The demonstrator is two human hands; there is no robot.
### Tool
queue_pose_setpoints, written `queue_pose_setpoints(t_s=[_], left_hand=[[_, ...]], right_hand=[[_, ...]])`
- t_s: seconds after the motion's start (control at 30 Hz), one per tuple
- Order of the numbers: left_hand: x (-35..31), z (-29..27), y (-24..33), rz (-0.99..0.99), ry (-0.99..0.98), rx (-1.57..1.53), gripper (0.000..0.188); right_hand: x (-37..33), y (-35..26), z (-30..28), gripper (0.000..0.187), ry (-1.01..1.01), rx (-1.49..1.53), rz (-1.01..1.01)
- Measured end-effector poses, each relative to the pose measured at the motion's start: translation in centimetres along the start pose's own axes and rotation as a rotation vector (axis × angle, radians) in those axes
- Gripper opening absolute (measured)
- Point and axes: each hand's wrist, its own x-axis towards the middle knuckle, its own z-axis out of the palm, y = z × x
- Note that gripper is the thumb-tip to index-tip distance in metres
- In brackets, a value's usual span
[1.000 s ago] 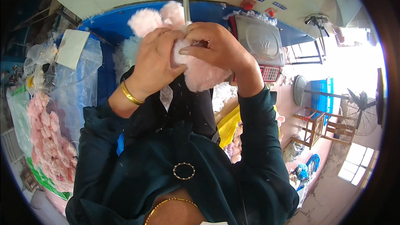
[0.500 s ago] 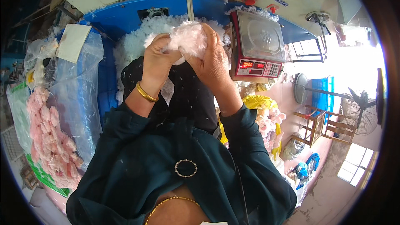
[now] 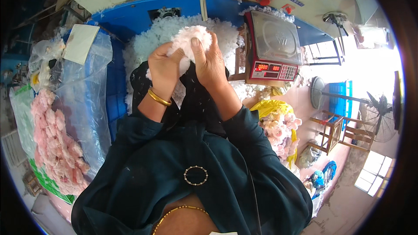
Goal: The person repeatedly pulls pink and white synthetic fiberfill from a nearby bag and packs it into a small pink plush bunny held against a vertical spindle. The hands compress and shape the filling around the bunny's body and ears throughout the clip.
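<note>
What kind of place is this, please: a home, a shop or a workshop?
Most likely a small workshop where soft toys are stuffed. Both hands, left hand and right hand, hold a pale pink plush piece over a blue bin of white stuffing, beside a weighing scale and a bag of pink plush pieces.

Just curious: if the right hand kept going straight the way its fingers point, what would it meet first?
Probably the white stuffing heaped in the blue bin, just beyond the pink plush piece that the right hand grips; depth is unclear.

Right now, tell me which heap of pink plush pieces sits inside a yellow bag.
The heap on the person's right, below the scale: yellow bag around it. The left heap lies in clear plastic.
</note>
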Motion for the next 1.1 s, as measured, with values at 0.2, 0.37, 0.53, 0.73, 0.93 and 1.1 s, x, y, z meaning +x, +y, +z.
queue_pose_setpoints(t_s=[0.2, 0.37, 0.53, 0.73, 0.93, 1.1], left_hand=[[0.5, -0.6, 0.6, -0.202, -0.133, 0.018, 0.009], [1.1, -1.5, 0.0, -0.455, -0.259, -0.048, 0.011], [1.4, -1.4, 0.7, -0.559, -0.307, -0.136, 0.014], [1.5, -1.8, -0.1, -0.556, -0.322, -0.439, 0.019], [1.8, -1.8, -0.6, -0.528, -0.305, -0.426, 0.021], [1.1, -2.2, -0.9, -0.482, -0.334, -0.242, 0.021]], right_hand=[[0.7, 1.3, 0.4, 0.069, -0.026, 0.032, -0.01], [0.2, 0.4, -0.7, 0.066, 0.006, -0.232, -0.173], [0.3, 0.6, -1.0, 0.064, 0.013, -0.215, -0.239], [0.8, -0.7, -1.0, 0.057, -0.01, -0.154, -0.221], [1.2, -0.9, -0.9, 0.058, -0.026, -0.199, -0.234], [-0.1, 1.1, -0.2, 0.063, -0.047, -0.124, -0.192]])
